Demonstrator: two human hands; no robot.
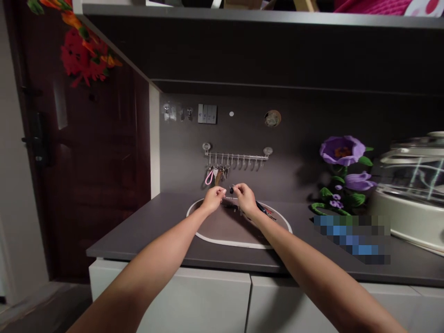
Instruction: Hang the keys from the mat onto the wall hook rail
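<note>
My right hand (245, 199) pinches a small key ring with a black-headed key (231, 190) dangling from it. Just left of the key is my left hand (213, 200), its thumb and fingertips pressed together; whether anything is between them is too small to tell. Both hands are above a brown oval mat (215, 231) with a white rim. More keys (270, 213) lie on the mat, partly hidden behind my right wrist. Behind the hands, a clear hook rail (239, 157) is fixed to the wall. Several keys (224, 173) and a pink loop strap (209, 177) hang from its left hooks.
Purple artificial flowers (342, 151) stand on the dark countertop (138, 226) at right, beside a large cream appliance (412, 217) with a transparent cover. A blurred blue patch (350, 238) lies before them. An overhead shelf (260, 51) spans above; a dark door (93, 175) is left.
</note>
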